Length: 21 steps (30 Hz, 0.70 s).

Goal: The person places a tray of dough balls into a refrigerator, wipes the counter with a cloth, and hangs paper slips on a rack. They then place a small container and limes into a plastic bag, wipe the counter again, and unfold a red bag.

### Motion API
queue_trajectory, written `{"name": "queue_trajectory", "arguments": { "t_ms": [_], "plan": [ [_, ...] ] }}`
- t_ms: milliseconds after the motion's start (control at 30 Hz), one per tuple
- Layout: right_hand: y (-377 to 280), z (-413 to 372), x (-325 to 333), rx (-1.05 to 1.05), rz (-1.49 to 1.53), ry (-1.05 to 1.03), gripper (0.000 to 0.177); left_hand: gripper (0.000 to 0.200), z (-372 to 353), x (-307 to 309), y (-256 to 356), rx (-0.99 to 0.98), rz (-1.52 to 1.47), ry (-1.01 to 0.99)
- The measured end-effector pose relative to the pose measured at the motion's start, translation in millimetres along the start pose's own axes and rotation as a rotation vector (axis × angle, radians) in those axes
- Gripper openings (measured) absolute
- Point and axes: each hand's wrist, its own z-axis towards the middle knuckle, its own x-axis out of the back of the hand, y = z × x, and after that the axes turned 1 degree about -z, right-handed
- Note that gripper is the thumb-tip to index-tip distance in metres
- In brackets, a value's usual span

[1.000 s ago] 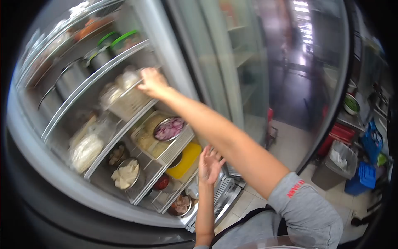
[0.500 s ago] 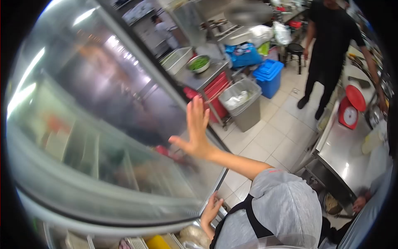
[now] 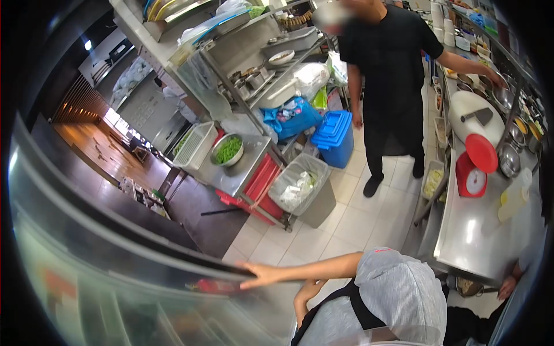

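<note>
A glass door (image 3: 133, 300) with a dark-edged frame fills the lower left, tilted in my view. My right hand (image 3: 262, 275) reaches across to its upper edge, fingers stretched out and apart, with the palm against the frame. Close below that forearm is my left hand (image 3: 309, 293), near the door's right end. Its fingers are mostly hidden behind my right arm, so I cannot see whether they touch the door. Blurred shelves or containers show through the glass, along with a reddish patch.
A person in black (image 3: 392, 86) stands ahead, an arm over the counter. A grey bin (image 3: 311, 202), a blue bin (image 3: 334, 138) and a steel cart (image 3: 248, 155) bearing a bowl of green vegetables (image 3: 229, 150) stand left. A red scale (image 3: 473, 179) sits on the right counter (image 3: 461, 230).
The glass door has swung lower in view, uncovering the hallway behind. My right hand has gone from flat on the glass to the frame's edge. The view has shifted, and the person ahead appears closer.
</note>
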Motion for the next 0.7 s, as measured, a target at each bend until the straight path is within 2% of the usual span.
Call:
{"name": "queue_trajectory", "arguments": {
  "t_ms": [33,100,233,300,367,533,700],
  "plan": [
    [14,7,6,0.048,-0.024,-0.063,0.084,0.051,22,1,-6,-0.02,-0.009,-0.019],
    [17,16,27,-0.033,0.086,-0.237,0.076,0.051,54,17,-2,0.016,-0.016,-0.021],
    [50,42,43,-0.054,0.261,-0.467,0.063,0.051,88,44,1,0.164,-0.008,0.056],
    [26,40,62,-0.095,0.209,-0.496,0.057,0.051,97,52,-1,0.219,-0.018,0.1],
    [21,42,68,-0.042,0.197,-0.469,0.053,0.051,101,59,-6,0.266,-0.027,0.14],
    [23,14,76,0.024,0.194,-0.454,0.053,0.05,108,55,-22,0.338,-0.05,0.168],
    [16,-12,116,-0.189,0.379,-0.794,0.059,0.05,134,49,-25,0.405,-0.022,0.095]
  ]
}}
